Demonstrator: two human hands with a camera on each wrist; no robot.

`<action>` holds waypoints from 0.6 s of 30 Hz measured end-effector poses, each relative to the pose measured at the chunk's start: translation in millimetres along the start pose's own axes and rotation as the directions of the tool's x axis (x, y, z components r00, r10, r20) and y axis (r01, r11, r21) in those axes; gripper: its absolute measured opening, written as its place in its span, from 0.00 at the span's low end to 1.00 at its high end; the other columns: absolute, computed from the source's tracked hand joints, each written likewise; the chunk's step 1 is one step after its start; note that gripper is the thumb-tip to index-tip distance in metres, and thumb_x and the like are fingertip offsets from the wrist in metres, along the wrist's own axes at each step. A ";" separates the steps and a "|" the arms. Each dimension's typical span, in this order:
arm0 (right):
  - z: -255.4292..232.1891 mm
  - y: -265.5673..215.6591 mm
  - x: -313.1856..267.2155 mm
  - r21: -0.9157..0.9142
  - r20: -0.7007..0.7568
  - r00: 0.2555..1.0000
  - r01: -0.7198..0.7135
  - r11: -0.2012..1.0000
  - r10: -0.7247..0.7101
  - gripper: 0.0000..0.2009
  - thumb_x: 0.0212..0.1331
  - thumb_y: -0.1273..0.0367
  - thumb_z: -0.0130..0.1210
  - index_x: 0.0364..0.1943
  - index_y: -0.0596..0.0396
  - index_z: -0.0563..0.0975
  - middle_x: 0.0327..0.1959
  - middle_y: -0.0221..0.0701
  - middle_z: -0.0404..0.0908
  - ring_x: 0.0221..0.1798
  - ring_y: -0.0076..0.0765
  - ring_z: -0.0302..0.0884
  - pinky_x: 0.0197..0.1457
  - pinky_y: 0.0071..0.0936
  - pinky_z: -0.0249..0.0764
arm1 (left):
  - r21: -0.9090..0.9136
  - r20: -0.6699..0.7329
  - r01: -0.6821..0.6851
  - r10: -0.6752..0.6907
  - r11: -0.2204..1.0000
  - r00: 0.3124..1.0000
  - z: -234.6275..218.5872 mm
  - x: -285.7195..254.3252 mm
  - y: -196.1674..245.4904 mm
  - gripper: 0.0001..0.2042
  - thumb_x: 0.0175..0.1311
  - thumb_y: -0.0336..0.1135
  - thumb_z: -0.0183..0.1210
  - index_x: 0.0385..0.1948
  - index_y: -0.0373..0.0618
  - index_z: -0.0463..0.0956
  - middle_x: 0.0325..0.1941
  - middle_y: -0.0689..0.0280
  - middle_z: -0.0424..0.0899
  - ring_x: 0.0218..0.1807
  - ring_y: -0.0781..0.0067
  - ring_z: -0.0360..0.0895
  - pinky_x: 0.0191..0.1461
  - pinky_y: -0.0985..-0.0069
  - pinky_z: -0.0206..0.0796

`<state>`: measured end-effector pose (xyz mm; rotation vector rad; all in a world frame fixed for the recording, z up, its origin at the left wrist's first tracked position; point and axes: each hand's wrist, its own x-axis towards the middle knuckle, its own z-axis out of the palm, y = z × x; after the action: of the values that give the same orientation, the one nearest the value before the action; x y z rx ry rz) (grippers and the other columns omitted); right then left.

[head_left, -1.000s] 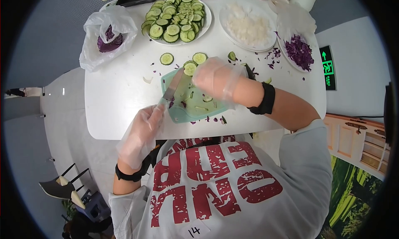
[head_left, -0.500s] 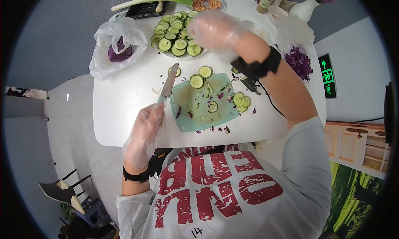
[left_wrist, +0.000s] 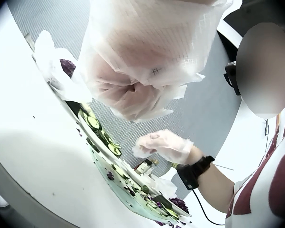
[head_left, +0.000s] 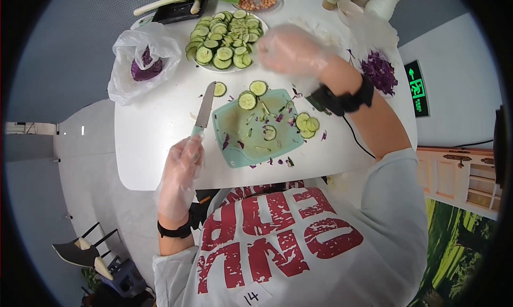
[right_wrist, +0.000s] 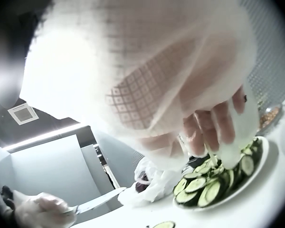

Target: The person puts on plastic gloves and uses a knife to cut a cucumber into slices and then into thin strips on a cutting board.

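Note:
My gloved left hand grips a knife by its handle, the blade pointing away from me, left of the green cutting board. My gloved right hand hovers at the right side of a plate heaped with cucumber slices. In the right wrist view its fingers hang loosely bent above those slices, and no held thing shows. Two cucumber rounds lie at the board's far edge. One slice lies on the board among purple scraps and thin green strips.
Overlapping cucumber slices lie right of the board. A plastic bag with purple cabbage stands at the back left. Shredded purple cabbage is at the right. Scallion, nuts and a white vase line the back.
My right hand has gone from the board's far edge to over the cucumber plate, then slightly right of it. My left hand has drawn the knife leftward, off the board.

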<state>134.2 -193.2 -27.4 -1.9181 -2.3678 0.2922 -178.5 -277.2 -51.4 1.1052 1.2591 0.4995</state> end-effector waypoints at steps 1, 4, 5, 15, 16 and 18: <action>11.1 2.1 -14.0 0.005 0.070 0.996 0.062 0.998 -0.062 0.13 0.53 0.62 0.62 0.38 0.56 0.82 0.40 0.43 0.83 0.44 0.54 0.80 0.50 0.47 0.75 | -0.020 0.004 -0.024 0.024 0.999 1.000 0.5 -3.3 0.2 0.24 0.70 0.56 0.55 0.37 0.38 0.73 0.24 0.77 0.62 0.25 0.88 0.52 0.28 0.84 0.42; 27.9 -13.9 -51.7 0.061 0.188 0.978 0.081 0.995 -0.091 0.13 0.51 0.60 0.64 0.32 0.57 0.80 0.34 0.42 0.81 0.41 0.54 0.79 0.47 0.47 0.75 | -0.059 0.052 -0.061 0.064 0.996 0.997 0.5 -6.7 -2.4 0.27 0.71 0.55 0.55 0.48 0.32 0.71 0.28 0.74 0.64 0.29 0.88 0.54 0.32 0.85 0.44; 32.1 -19.0 -60.4 0.106 0.237 0.970 0.036 0.994 -0.060 0.15 0.50 0.59 0.64 0.31 0.57 0.79 0.32 0.42 0.79 0.40 0.54 0.78 0.47 0.47 0.74 | -0.076 0.095 -0.075 0.082 0.994 0.992 0.7 -7.1 -3.5 0.29 0.72 0.55 0.55 0.52 0.30 0.69 0.31 0.73 0.65 0.30 0.87 0.55 0.34 0.86 0.45; 76.7 -37.1 -61.9 0.096 0.173 0.985 -0.045 0.994 0.027 0.18 0.51 0.58 0.66 0.34 0.60 0.77 0.36 0.45 0.80 0.43 0.55 0.79 0.49 0.49 0.75 | -0.030 0.171 0.001 0.005 1.000 0.985 10.7 -1.6 -6.5 0.28 0.71 0.55 0.55 0.51 0.31 0.71 0.32 0.73 0.68 0.29 0.87 0.57 0.34 0.85 0.49; 79.1 -37.4 -60.9 0.133 0.186 0.981 -0.080 0.988 0.054 0.18 0.52 0.58 0.66 0.34 0.61 0.77 0.36 0.46 0.80 0.44 0.56 0.79 0.50 0.49 0.75 | -0.027 0.133 -0.028 0.032 0.999 0.991 14.5 -6.8 -4.5 0.27 0.70 0.56 0.55 0.48 0.33 0.72 0.32 0.74 0.68 0.29 0.88 0.57 0.33 0.86 0.50; 82.1 -38.8 -59.3 0.172 0.190 0.980 -0.094 0.981 0.060 0.18 0.54 0.58 0.65 0.35 0.61 0.77 0.36 0.47 0.80 0.44 0.57 0.79 0.50 0.49 0.75 | -0.021 0.073 -0.066 0.067 0.998 0.995 21.4 -10.5 -4.0 0.27 0.70 0.57 0.55 0.46 0.34 0.73 0.32 0.75 0.68 0.29 0.88 0.57 0.32 0.86 0.50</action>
<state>94.7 -266.7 -96.7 -1.9776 -2.2829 0.6926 -162.9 -295.6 -51.4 1.1427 1.1537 0.5152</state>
